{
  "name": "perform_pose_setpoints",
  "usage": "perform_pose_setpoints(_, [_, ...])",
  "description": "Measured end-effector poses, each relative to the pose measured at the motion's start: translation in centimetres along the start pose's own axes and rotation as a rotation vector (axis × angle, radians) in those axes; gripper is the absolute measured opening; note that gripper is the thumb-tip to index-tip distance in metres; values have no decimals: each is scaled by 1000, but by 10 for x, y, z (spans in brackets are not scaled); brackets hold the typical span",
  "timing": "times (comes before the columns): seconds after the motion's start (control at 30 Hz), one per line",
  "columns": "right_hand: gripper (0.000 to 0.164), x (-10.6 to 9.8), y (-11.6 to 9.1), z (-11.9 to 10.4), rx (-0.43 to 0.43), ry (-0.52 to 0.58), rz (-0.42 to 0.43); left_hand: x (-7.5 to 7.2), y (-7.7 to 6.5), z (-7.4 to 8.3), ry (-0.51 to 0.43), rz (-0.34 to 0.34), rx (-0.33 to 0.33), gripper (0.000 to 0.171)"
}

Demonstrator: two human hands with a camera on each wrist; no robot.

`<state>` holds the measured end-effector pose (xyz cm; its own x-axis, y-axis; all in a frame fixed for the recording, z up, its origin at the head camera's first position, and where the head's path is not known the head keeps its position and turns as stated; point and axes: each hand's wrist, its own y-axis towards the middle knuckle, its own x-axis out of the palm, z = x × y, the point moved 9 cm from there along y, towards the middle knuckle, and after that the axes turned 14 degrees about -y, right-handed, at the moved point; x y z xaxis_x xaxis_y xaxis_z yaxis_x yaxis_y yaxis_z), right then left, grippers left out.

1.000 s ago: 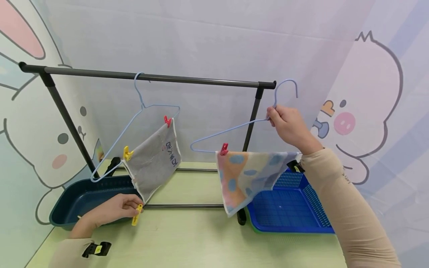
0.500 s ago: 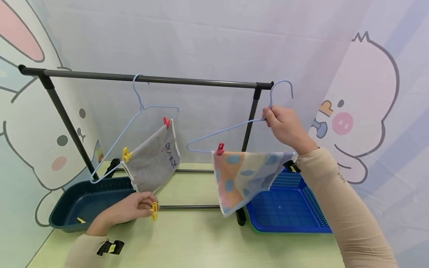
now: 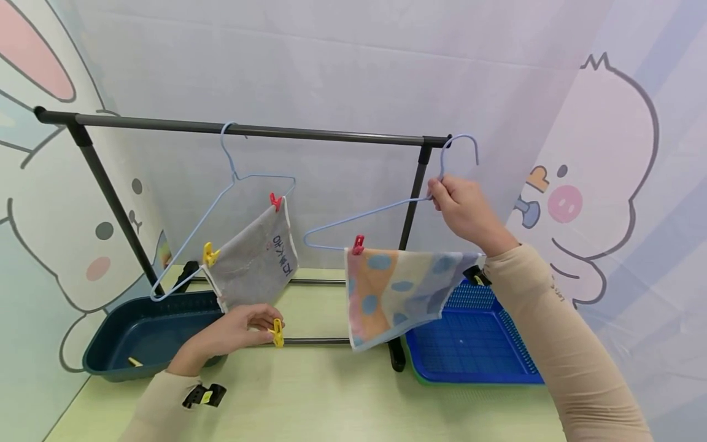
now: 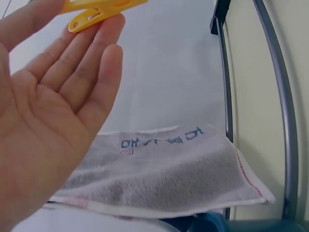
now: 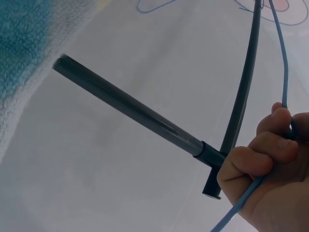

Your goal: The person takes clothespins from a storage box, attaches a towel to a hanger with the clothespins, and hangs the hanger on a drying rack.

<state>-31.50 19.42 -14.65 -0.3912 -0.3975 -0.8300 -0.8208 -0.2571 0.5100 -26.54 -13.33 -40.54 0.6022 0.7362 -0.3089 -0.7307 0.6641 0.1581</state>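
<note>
My left hand pinches a yellow clothespin between thumb and fingers; the left wrist view shows the clothespin at the fingertips. My right hand grips a blue wire hanger just below its hook, beside the rack's right end. From that hanger hangs a patterned towel with blue spots, pinned at its left corner by a red clothespin. The towel's right end lies partly behind my wrist. In the right wrist view, my right hand has its fingers curled round the wire.
A black rack bears another blue hanger with a grey towel, held by yellow and red clothespins. A dark teal basin with a yellow clothespin stands left, a blue basket right.
My left hand has moved right and slightly up with the yellow clothespin, passing in front of the grey towel. My right hand has shifted a little left with the hanger and patterned towel.
</note>
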Motion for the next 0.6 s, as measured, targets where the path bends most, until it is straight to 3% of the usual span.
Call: perform_pose_setpoints(0.6, [38,30,0,0,-38,56,-152,23,43,30,75,-5,57,27])
